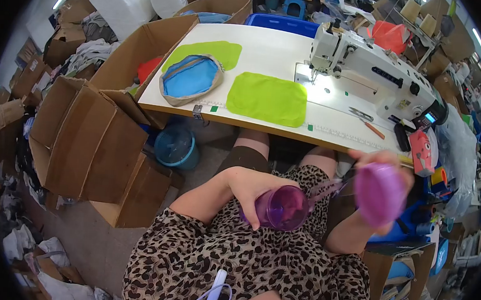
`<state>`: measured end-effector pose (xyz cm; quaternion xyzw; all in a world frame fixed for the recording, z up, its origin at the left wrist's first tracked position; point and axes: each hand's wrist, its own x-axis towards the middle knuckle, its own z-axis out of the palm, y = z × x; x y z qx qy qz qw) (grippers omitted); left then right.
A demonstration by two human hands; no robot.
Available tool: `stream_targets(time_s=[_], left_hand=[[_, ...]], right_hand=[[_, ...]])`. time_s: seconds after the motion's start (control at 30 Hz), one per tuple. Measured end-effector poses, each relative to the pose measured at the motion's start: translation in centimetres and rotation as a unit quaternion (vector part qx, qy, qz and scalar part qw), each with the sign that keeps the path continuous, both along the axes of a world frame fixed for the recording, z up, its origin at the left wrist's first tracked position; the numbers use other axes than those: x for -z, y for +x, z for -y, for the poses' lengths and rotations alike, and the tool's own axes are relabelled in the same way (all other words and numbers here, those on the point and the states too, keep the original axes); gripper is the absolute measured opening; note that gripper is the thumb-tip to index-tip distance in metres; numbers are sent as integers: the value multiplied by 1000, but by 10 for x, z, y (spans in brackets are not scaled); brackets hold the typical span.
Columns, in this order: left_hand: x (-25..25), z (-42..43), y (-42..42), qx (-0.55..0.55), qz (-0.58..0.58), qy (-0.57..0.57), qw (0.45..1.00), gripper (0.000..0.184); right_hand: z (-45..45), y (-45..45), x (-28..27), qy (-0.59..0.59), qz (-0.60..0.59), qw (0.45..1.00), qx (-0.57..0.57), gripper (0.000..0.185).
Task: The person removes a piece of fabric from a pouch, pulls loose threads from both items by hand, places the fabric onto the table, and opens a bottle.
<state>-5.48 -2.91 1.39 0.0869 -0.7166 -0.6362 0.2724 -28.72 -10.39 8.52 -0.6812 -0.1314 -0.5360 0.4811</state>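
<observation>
In my lap, my left hand (248, 192) is wrapped round a see-through purple cup (288, 208), whose round mouth faces up toward me. Off to the right, my right hand (397, 175) is smeared by motion; its fingers curl behind a purple lid (380, 196), which is blurred too. A thin translucent strap (327, 188) stretches between cup and lid. Ahead on the white table lie a lime-green fabric piece (267, 99), a second green piece (225, 53) and a round blue-lined fabric part (191, 79) with a beige rim. Neither hand touches these.
A sewing machine (374, 70) stands on the table's right side, with small snips (361, 114) and an orange-handled tool (373, 130) near it. Cardboard boxes (93, 140) crowd the left, beside a blue bucket (177, 146). Another box (427, 274) of fabric parts stands at right.
</observation>
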Motion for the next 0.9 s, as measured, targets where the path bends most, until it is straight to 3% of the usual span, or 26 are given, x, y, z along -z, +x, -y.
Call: stream_targets(time_s=[0.03,0.13,0.23,0.27,0.33,0.4,0.53,0.8,0.87,0.9], left_hand=[[-5,-2,1,-22,-4,-40,999,91],[-46,-17,1,-98,-30,-78,992,89],[-92,-35,3,-175,-16,-156,972,86],[-106,-36,4,-186,-22,-189,964,80],[-121,-38,5,-205,-34,-228,951,71],[-136,-43,4,-239,-52,-294,924,47],[-141,-42,-4,-297,-78,-400,863,27],[-158,-54,-3,-352,14,-501,790,18],[-161,-53,-1,-356,29,-572,739,19],[-170,-74,-30,-359,30,-571,738,19]], right_hand=[[11,-13,0,40,45,997,-39,95],[17,-55,5,198,166,965,-41,100],[22,-89,15,295,245,922,-57,93],[20,-99,18,320,273,907,16,87],[18,-118,23,329,275,903,-14,87],[15,-129,26,318,285,904,14,87],[8,-145,25,274,290,912,92,83],[6,-156,34,250,294,913,136,71],[8,-159,38,257,296,909,140,71],[9,-161,40,257,295,910,137,71]])
